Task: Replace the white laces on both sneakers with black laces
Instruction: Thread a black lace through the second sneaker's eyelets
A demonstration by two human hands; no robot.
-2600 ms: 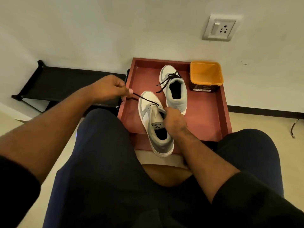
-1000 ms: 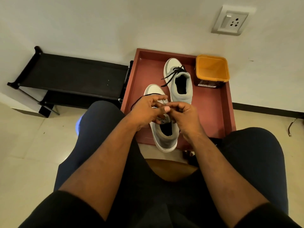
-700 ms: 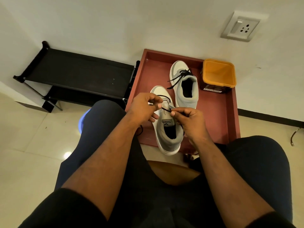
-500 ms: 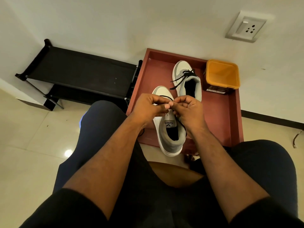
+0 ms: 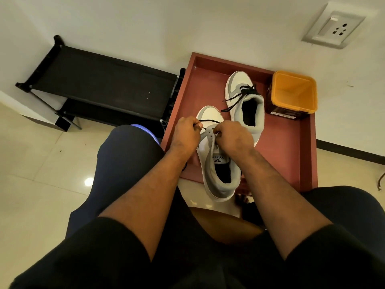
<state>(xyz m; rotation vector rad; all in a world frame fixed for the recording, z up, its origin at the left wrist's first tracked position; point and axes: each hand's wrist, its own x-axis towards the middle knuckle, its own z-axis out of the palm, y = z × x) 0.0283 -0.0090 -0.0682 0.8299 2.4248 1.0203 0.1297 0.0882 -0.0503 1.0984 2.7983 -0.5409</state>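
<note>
Two sneakers (image 5: 245, 105) and orange tub (image 5: 293, 94) in red tray (image 5: 291, 147)

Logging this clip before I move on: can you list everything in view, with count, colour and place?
tray: 1, dark red, on the floor by the wall
near sneaker: 1, white and grey, at the tray's near edge, between the hands
far sneaker: 1, white and grey, black lace already in, further back in the tray
black lace: 1, black, stretched across the near sneaker's front between the hands
tub: 1, orange, open, tray's far right corner
rack: 1, black, left of the tray, against the wall
socket: 1, white, on the wall, upper right
left hand: pinching the lace
right hand: at the sneaker's eyelets, gripping the lace
</note>
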